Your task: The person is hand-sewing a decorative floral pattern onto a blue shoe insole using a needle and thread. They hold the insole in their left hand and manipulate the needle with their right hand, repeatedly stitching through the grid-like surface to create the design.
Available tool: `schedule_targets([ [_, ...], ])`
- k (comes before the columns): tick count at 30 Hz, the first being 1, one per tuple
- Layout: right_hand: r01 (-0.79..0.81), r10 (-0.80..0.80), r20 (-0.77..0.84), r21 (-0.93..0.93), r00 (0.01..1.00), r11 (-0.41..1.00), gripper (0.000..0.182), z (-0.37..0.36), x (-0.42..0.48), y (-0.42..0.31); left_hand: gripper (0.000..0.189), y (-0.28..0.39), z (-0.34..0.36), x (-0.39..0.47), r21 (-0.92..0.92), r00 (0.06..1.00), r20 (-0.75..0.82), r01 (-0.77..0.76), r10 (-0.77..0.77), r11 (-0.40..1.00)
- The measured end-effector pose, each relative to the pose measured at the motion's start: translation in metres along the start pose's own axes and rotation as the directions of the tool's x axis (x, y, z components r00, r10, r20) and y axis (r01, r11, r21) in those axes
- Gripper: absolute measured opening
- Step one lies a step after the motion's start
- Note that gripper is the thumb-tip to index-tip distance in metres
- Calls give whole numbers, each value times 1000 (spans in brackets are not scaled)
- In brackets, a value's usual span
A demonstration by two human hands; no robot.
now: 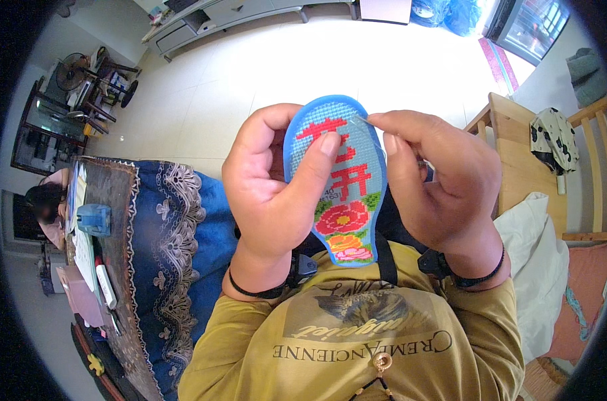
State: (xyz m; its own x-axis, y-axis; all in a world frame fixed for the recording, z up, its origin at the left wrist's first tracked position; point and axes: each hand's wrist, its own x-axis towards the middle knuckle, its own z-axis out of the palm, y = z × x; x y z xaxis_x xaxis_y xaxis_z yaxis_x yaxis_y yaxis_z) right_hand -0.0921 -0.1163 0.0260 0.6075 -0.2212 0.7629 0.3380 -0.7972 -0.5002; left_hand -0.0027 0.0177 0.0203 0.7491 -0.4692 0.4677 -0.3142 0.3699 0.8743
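A cross-stitch shoe insole (346, 200) with blue edging, red characters and flowers stands upright in front of my chest. My left hand (278, 185) grips its left side, with the thumb flat on the stitched face and the fingers behind. At the insole's upper right edge, my right hand (434, 175) pinches a thin needle (362, 119) between thumb and index finger. Pale thread (376, 145) runs over the insole's right side near the fingertips. Whether the needle's tip is in the fabric cannot be told.
At the left, a table with a blue lace-trimmed cloth (178, 240) bears papers and a blue tape dispenser (94, 219); a person (55, 205) leans there. On the right stand a wooden bench (524, 150), a white cloth (534, 250) and a reddish cushion (584, 295).
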Motion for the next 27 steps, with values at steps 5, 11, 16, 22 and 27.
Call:
schedule_targets([
  [5, -24, 26, 51, -41, 998, 999, 16, -2, 2, -1, 21, -11, 2, 0, 278, 969, 15, -243, 248, 929],
  [11, -66, 72, 40, -123, 997, 990, 11, 6, 1, 9, 24, -18, 7, 8, 575, 822, 221, -544, 524, 611],
  [16, -14, 15, 26, -37, 1000, 999, 8, 1, 3, 21, 17, -20, 3, 6, 434, 922, 152, -386, 356, 814],
  [22, -524, 413, 347, 709, 842, 471, 13, 6, 7, 55, 12, -31, -1, 8, 234, 979, 106, -197, 176, 952],
  [27, -624, 354, 557, 775, 751, 104, 20, 18, -5, 64, 13, -42, 4, 8, 175, 994, 100, -63, 46, 982],
])
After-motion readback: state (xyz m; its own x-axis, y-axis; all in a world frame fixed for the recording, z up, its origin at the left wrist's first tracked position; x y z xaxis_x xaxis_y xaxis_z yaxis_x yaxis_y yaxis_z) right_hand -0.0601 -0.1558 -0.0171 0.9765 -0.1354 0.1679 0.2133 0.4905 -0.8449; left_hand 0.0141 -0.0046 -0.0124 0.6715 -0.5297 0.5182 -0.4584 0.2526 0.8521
